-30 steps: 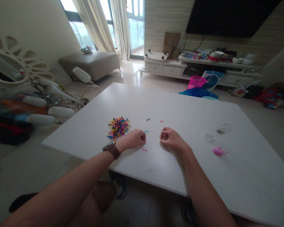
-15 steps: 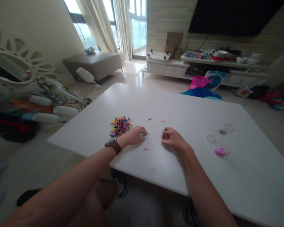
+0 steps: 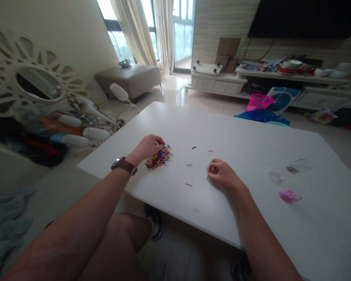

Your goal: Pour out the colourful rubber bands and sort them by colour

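A loose pile of multicoloured hair elastics (image 3: 159,158) lies on the left part of the white table (image 3: 190,125). My left hand (image 3: 151,147), with a brown-strapped watch on the wrist, is at the far left edge of the pile. Its fingers are bent together, and what they pinch is hidden. Resting on the table further right, my right hand (image 3: 219,171) pinches a tiny yellowish elastic (image 3: 207,173). Between the hands lie a blue elastic (image 3: 189,165) and a pink elastic (image 3: 188,184). Beyond them are a black elastic (image 3: 194,147) and a red elastic (image 3: 211,151).
On the table's right side are a clear jar (image 3: 298,166) on its side, a clear round lid (image 3: 276,176) and a purple-pink object (image 3: 289,196) with a loop. White lamp arms (image 3: 96,134) stand by the left edge. A pink basket (image 3: 259,102) is past the far edge.
My left hand has moved left from the middle of the table to the pile, leaving the blue elastic lying on the table. My right hand keeps its place and pinch. The view has turned slightly left.
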Tool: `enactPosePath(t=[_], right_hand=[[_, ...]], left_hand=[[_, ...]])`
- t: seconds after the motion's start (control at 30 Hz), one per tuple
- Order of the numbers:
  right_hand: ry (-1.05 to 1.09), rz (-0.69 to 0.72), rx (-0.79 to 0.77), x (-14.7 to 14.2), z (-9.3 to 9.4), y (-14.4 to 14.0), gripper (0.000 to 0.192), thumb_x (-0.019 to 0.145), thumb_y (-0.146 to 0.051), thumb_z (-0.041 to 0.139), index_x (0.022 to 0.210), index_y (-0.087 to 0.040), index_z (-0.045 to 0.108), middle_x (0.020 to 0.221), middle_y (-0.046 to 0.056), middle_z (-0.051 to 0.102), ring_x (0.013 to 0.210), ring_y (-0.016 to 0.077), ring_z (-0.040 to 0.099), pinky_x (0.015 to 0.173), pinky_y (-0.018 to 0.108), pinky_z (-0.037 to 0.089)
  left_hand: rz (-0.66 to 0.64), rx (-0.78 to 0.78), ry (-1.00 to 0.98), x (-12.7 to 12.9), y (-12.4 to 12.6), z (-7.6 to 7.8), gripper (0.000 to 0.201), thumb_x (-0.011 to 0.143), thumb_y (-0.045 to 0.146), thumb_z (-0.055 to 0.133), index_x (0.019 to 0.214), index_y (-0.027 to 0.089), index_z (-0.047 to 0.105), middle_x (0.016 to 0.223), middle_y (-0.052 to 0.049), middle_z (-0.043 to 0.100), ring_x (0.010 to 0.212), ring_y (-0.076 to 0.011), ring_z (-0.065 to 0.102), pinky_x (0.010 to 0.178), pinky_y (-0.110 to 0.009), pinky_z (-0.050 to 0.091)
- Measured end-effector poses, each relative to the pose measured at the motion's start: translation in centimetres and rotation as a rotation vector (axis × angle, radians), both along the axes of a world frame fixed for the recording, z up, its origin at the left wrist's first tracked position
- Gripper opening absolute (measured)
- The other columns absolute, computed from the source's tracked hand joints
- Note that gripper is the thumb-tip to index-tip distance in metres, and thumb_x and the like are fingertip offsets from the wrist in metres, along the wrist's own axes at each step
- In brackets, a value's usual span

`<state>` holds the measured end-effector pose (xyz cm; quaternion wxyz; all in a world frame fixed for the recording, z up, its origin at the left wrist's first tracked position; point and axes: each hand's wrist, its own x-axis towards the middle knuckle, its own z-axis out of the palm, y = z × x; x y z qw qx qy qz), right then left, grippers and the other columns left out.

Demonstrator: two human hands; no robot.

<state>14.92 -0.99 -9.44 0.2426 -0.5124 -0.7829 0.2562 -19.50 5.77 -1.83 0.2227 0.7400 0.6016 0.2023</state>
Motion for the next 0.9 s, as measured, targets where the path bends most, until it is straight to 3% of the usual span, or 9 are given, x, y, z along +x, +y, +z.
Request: enactPosePath(t=[0.13,0.3,0.43,0.67,0.9], right_hand=[[-0.008,-0.009,0.022,0.1,-0.2,0.3,0.008,0.072,-0.015,0.06,0.073,-0.02,0.066,0.085,0.002,0.06,0.071,0.0137,0.053,0.067,0.026,0.041],[0.022,-0.048,0.134,0.1,-0.1,0.6,0.005,0.076,-0.018,0.062,0.08,-0.02,0.065,0.087,0.003,0.06,0.083,0.0182,0.056,0.075,0.03,0.043],[0.021,-0.077,0.181,0.0,-0.1,0.8,0.004,0.08,-0.022,0.062,0.082,-0.02,0.065,0.087,0.004,0.06,0.083,0.0191,0.057,0.078,0.032,0.044],[0.013,-0.088,0.22,0.1,-0.3,0.9,0.004,0.081,-0.022,0.062,0.08,-0.02,0.065,0.086,0.003,0.06,0.082,0.019,0.057,0.076,0.031,0.044],[0.022,-0.089,0.211,-0.1,-0.3,0.9,0.005,0.08,-0.02,0.059,0.08,-0.02,0.064,0.086,0.004,0.06,0.081,0.0187,0.057,0.074,0.031,0.044]], left_hand=[[0.143,-0.045,0.012,-3.0,0.1,-0.6,0.015,0.065,0.03,0.072,0.072,0.018,0.077,0.071,-0.006,0.072,0.067,-0.0177,0.061,0.067,-0.027,0.045],[0.121,-0.124,0.063,-3.7,-0.1,-2.4,0.015,0.064,0.031,0.072,0.07,0.018,0.076,0.074,-0.005,0.074,0.069,-0.0179,0.063,0.064,-0.027,0.044],[0.112,-0.166,0.116,-3.4,0.0,-2.9,0.015,0.066,0.027,0.068,0.073,0.015,0.076,0.075,-0.006,0.074,0.07,-0.018,0.064,0.062,-0.026,0.043],[0.128,-0.162,0.157,-3.5,0.5,-2.3,0.012,0.063,0.027,0.071,0.065,0.016,0.074,0.065,-0.004,0.07,0.065,-0.0169,0.06,0.06,-0.026,0.042],[0.15,-0.121,0.114,-4.1,0.4,-1.3,0.017,0.065,0.032,0.072,0.066,0.016,0.076,0.068,-0.007,0.072,0.065,-0.0185,0.061,0.062,-0.029,0.042]])
